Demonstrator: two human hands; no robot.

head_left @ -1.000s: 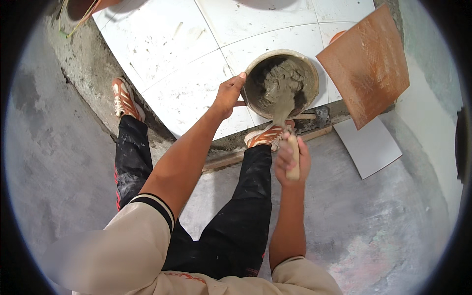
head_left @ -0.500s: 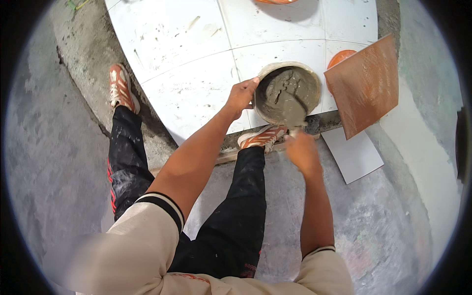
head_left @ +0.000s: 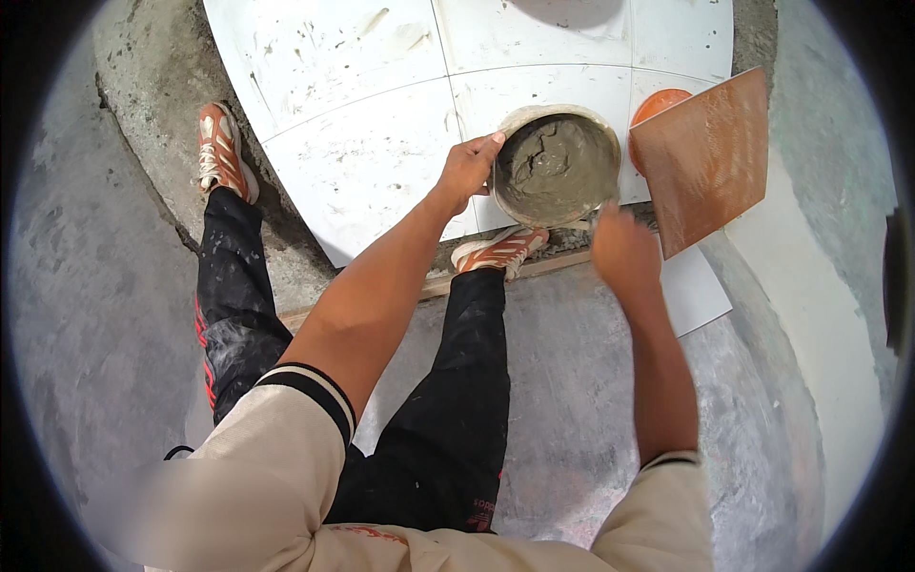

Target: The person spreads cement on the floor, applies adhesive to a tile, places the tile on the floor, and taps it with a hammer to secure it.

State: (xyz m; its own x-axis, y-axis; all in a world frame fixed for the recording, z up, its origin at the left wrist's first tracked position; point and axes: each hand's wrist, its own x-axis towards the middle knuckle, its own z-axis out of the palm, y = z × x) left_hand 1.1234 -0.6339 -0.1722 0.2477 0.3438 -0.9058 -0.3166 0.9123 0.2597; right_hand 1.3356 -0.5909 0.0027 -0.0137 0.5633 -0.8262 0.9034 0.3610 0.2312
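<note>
My left hand (head_left: 471,170) grips the left rim of a round bucket (head_left: 508,124), thumb on top of the edge. Wet grey mortar (head_left: 558,164) fills much of it, its surface cracked on one side and smoothed on the other. My right hand (head_left: 625,250) is closed at the bucket's lower right rim, on the handle of a trowel. Motion blurs this hand, and the trowel's blade barely shows near the rim. White floor tiles (head_left: 357,157) lie under the bucket.
A brown-backed tile (head_left: 707,167) leans on an orange round container (head_left: 656,107) to the right. Below it lies a loose white tile (head_left: 694,286). My left shoe (head_left: 225,153) stands on rough concrete, my right shoe (head_left: 498,252) by the tiled edge. Grey floor (head_left: 572,400) spreads below.
My right hand has moved right and upward, drawing the trowel out of the mortar to the bucket's rim. The mortar looks smoother on the right. My left hand keeps its grip.
</note>
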